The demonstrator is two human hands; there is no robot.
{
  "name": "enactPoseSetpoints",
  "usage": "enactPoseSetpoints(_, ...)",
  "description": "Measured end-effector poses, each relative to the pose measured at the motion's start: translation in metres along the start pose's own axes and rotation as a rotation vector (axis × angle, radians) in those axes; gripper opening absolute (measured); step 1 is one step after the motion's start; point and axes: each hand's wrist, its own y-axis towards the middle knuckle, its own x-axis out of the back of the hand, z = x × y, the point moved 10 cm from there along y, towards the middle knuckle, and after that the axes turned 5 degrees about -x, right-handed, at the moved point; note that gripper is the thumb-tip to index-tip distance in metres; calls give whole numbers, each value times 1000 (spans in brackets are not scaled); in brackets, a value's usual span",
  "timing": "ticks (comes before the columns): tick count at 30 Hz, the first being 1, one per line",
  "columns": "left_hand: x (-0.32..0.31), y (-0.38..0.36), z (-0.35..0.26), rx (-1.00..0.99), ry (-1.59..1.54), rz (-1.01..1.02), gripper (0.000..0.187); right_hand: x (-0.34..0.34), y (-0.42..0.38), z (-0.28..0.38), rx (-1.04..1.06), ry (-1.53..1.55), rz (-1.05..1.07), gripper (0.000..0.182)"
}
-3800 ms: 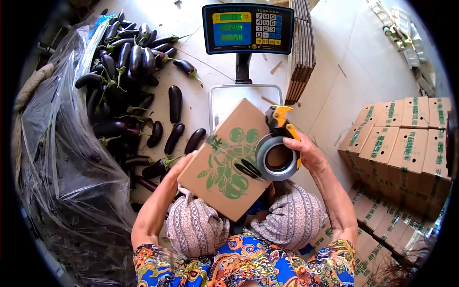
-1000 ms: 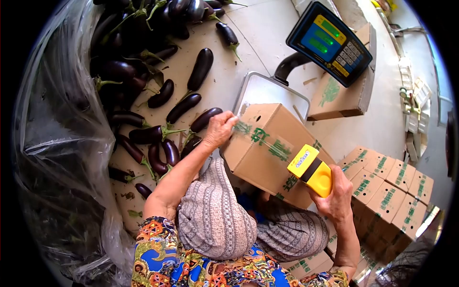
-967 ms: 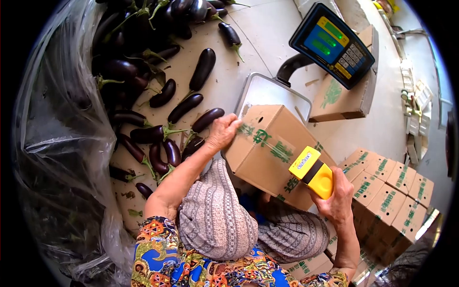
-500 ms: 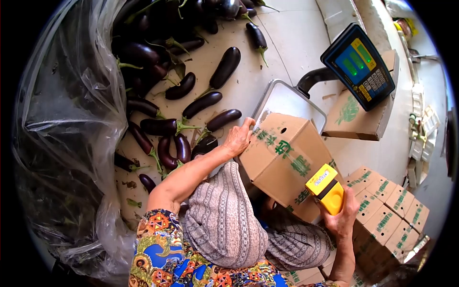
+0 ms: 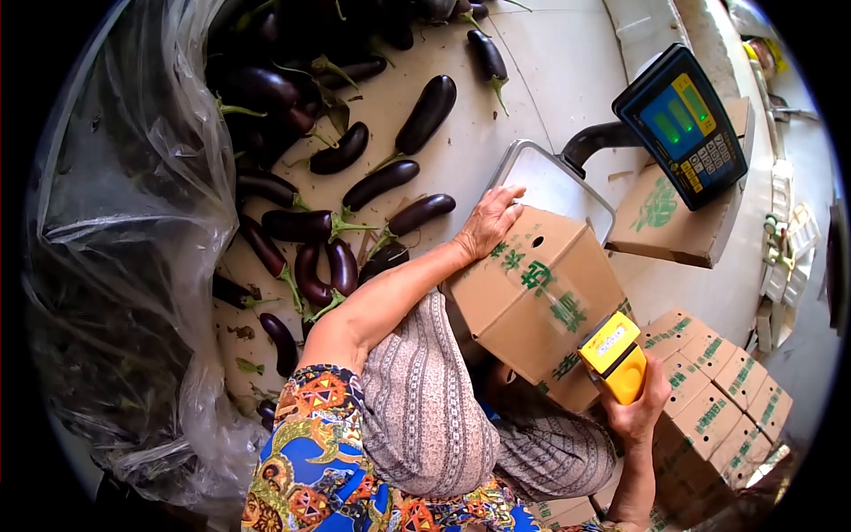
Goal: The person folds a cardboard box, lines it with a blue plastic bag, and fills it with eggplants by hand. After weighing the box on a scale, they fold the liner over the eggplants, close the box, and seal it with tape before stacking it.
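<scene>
A cardboard box (image 5: 505, 306) with green print stands tilted between my knees and the scale's metal platform (image 5: 567, 191). My left hand (image 5: 489, 222) grips its far upper left edge, fingers bent over the corner. In my right hand (image 5: 643, 403) is a yellow tape dispenser (image 5: 614, 355) with a dark band across it, held against the box's right side. A shiny strip of clear tape seems to run along the printed face toward the dispenser. The dispenser hides part of that face.
Many eggplants (image 5: 381, 183) lie on the floor at the left beside clear plastic sheeting (image 5: 133, 266). The scale's lit display (image 5: 681, 124) rises at upper right, with a flat cardboard box (image 5: 665, 222) behind it. Stacked boxes (image 5: 709, 390) stand at lower right.
My left hand has slid along the box edge to the right, toward its far corner. The dispenser has shifted slightly right and down. The view has moved a little.
</scene>
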Motion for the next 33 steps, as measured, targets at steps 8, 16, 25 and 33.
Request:
enactPoseSetpoints(8, -10, 6, -95, 60, -90, 151, 64, 2, -7, -5, 21, 22, -73, 52)
enactPoseSetpoints(16, -32, 7, -200, -341, 761, 184, 66, 11, -7, 6, 88, 48, -116, 49)
enactPoseSetpoints(25, -52, 9, -200, -419, 1036, 270, 68, 16, -11, 1, 113, -64, 5, 50)
enactPoseSetpoints(33, -47, 11, -200, -221, 1020, 324, 68, 37, -98, -118, 27, -37, -94, 50)
